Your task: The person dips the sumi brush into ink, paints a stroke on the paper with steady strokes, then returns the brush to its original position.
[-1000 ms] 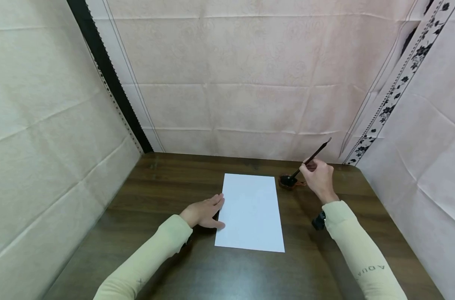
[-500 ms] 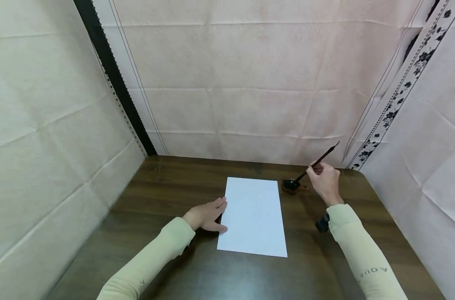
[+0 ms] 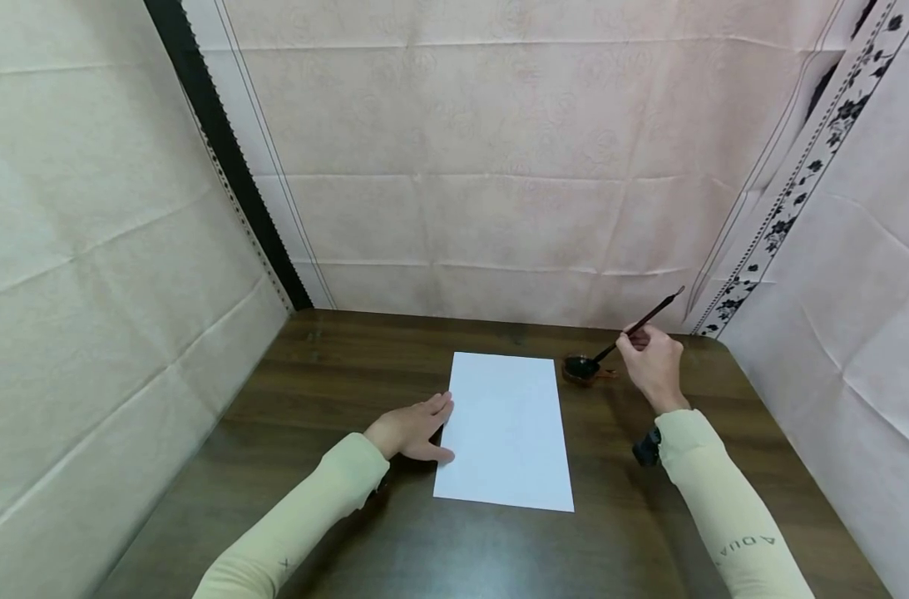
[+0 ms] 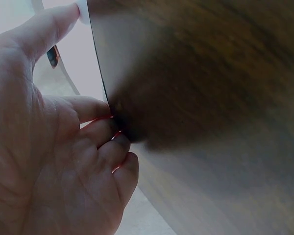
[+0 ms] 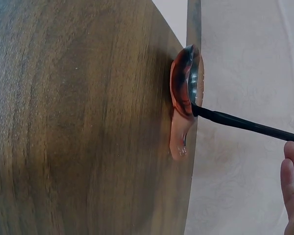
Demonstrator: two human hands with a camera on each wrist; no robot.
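My left hand [image 3: 412, 428] lies with fingers extended and thumb spread on the left edge of a blank white sheet of paper [image 3: 506, 433]. In the left wrist view, its thumb and fingertips meet the paper's edge. My right hand [image 3: 654, 366] pinches the shaft of a dark writing brush [image 5: 250, 126] with a loop at its upper end. The brush slants down leftward to a small reddish-brown, translucent dish [image 5: 181, 88] with a short tail-like handle, just right of the paper's top corner. Black ink shows in the dish, and the brush's tip is at its rim.
Paper, dish and both hands are on a dark wooden table [image 3: 334, 374]. Pale creased cloth [image 3: 499, 216] hangs behind its far edge, with more along the left and right sides. A black device [image 3: 646, 448] sits at the right wrist.
My right hand and the brush have drawn slightly rightward from the dish, and the brush leans a little lower. The head view has shifted slightly. My left hand stays on the paper.
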